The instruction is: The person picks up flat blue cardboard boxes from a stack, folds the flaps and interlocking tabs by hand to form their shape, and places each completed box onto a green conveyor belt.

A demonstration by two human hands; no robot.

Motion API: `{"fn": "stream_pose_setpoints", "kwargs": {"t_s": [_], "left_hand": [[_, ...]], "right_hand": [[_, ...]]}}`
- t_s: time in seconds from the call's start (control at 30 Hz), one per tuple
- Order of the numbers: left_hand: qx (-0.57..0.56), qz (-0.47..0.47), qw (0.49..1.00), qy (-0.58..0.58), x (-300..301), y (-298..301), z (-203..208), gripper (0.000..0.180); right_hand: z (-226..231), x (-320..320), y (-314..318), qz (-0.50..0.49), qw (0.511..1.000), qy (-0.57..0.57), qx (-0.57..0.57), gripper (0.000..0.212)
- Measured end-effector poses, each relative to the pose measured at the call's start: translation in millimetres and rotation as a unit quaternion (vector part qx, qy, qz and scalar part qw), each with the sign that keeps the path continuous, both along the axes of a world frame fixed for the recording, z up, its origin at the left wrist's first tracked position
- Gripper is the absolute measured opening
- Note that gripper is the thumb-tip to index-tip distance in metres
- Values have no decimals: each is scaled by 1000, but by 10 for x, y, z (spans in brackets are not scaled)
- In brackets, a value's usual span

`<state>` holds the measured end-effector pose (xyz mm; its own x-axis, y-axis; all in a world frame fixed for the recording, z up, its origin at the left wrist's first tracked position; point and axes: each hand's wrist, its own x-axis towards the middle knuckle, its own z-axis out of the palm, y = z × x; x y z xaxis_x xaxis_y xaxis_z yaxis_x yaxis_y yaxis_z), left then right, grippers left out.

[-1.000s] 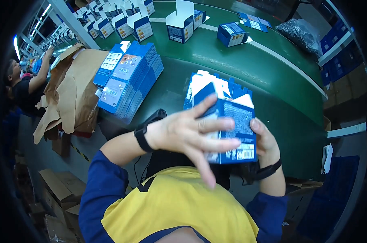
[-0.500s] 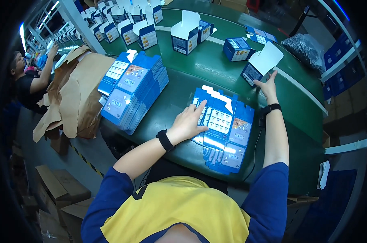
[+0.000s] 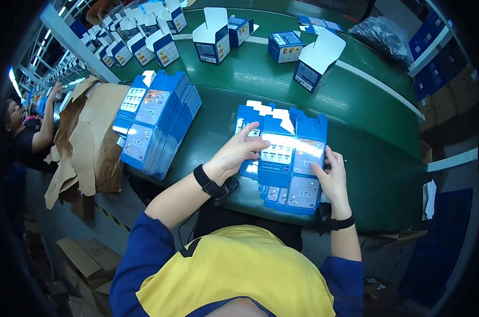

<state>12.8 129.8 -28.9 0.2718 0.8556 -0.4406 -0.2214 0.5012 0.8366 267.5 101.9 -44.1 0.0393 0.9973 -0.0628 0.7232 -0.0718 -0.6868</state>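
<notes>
A fanned pile of flat blue cartons [image 3: 306, 198] lies on the green table in front of me. My left hand [image 3: 234, 156] is closed at the left edge of the top flat carton [image 3: 276, 168], its thumb over the printed face. At the opposite edge my right hand [image 3: 333, 178] grips the same carton, thumb on top and fingers around the side. What the fingertips do beneath the carton is hidden. Farther off, an erected blue box [image 3: 308, 77] stands with its white lid flap up, apart from both hands.
A tall stack of flat cartons [image 3: 156, 124] sits to the left, beside torn brown paper [image 3: 99, 134]. Several erected boxes [image 3: 212, 45] line the green belt. A clear plastic bag [image 3: 382, 36] lies at the far right. Another person [image 3: 30, 132] is at the far left.
My right hand has let go of the open box at the back and come nearer, onto the top flat carton. My left hand has curled at its edge. The view has shifted.
</notes>
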Motion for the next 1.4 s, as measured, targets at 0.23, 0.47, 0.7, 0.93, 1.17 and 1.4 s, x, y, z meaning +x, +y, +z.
{"fn": "stream_pose_setpoints", "kwargs": {"t_s": [0.23, 0.47, 0.7, 0.93, 1.17, 1.4], "left_hand": [[130, 131, 981, 56, -64, -205, 162, 80], [270, 133, 952, -49, -38, -581, 515, 74], [312, -240, 906, -155, 16, -1050, 571, 92], [472, -227, 825, 211, -47, -916, 414, 99], [629, -33, 713, 308, -147, -842, 420, 100], [667, -4, 704, 242, -198, -781, 384, 98]], "right_hand": [[343, -591, -404, -12, 905, 388, 174, 41], [284, -735, -747, 304, 886, 217, 275, 83], [328, -794, -477, 142, 829, 504, 197, 142], [550, -575, -577, 100, 901, 329, 264, 149], [833, -648, -825, 199, 840, 501, 59, 126], [696, -534, -703, 339, 807, 465, 138, 119]]}}
